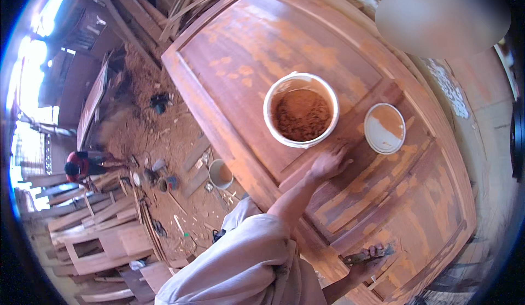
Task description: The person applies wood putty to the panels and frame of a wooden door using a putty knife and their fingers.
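A large wooden door panel (350, 206) with raised framing lies in front of me, blotched with orange filler. My left hand (331, 164) rests on its middle rail, fingers loosely apart and holding nothing. Just beyond that hand stands a white bucket (268, 113) with crumbly orange-brown filler (302, 116) inside. A round white lid (385, 128), partly smeared with orange, lies to the bucket's right. Lower right, my right hand (367, 267) is closed around a putty knife (358, 258). Its blade end is at the filler-streaked part of the panel.
Another person (82, 165) in red bends over at the far left. Stacked boards (104, 217) and a bucket (221, 174) lie on the sawdust-covered ground. Long planks (136, 7) lean at the upper left. A blurred patch hides the upper right.
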`<state>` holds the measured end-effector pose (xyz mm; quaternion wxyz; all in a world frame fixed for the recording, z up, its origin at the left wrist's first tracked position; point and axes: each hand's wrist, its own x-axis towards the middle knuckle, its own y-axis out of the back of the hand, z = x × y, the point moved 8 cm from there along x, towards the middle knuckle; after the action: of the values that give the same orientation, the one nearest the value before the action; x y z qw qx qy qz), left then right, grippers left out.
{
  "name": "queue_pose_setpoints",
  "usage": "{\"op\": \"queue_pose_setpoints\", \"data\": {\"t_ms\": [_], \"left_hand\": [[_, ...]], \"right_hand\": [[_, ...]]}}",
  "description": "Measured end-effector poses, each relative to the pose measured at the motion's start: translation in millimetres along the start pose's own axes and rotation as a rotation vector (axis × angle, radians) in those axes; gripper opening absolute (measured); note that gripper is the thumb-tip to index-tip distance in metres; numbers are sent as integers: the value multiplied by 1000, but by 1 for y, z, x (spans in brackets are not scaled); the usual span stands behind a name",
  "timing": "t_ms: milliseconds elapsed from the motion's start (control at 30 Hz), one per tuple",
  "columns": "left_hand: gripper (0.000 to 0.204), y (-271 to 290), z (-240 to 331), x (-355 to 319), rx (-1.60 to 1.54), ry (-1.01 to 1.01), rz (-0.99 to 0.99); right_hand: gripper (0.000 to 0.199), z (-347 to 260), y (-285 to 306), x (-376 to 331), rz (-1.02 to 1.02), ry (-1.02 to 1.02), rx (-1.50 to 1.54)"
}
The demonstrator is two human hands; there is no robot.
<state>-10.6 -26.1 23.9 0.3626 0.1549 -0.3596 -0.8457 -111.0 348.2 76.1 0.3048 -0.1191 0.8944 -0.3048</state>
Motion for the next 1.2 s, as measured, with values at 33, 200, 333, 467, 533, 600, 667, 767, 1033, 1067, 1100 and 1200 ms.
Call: {"op": "queue_pose_setpoints", "data": {"t_ms": [33, 200, 333, 467, 533, 600, 667, 767, 1033, 1067, 1100, 1200], "left_hand": [[51, 2, -2, -2, -25, -30, 25], [54, 12, -12, -13, -116, -71, 81], [61, 5, -16, -9, -351, -121, -12], [62, 60, -28, -62, -383, -285, 90], [58, 89, -34, -114, -467, -398, -13], [50, 139, -58, -170, -540, -501, -87], [44, 200, -102, -227, -529, -492, -90], [39, 261, -215, -287, -494, -211, -147], [34, 325, -594, -473, -1106, 1235, 830], [34, 318, -583, -451, -1124, 1233, 804], [40, 318, -572, -426, -1127, 1187, 801], [52, 328, -526, -363, -1146, 1101, 664]], "right_hand": [[28, 3, -4, -3, -18, -18, -25], [28, 32, 15, -36, -102, -131, -98], [29, 67, -53, -105, 171, 35, 11], [27, 138, -104, -159, 47, -61, -43], [27, 188, -102, -179, -88, -174, -6], [30, 237, -90, -191, 2, -247, -189], [34, 286, -117, -211, 138, -305, -429], [28, 354, -172, -230, 35, -503, -377], [42, 421, -230, -254, -266, -569, -622], [42, 418, -227, -251, -288, -576, -579], [42, 411, -223, -246, -276, -555, -588], [42, 408, -214, -243, -234, -536, -590]]}}
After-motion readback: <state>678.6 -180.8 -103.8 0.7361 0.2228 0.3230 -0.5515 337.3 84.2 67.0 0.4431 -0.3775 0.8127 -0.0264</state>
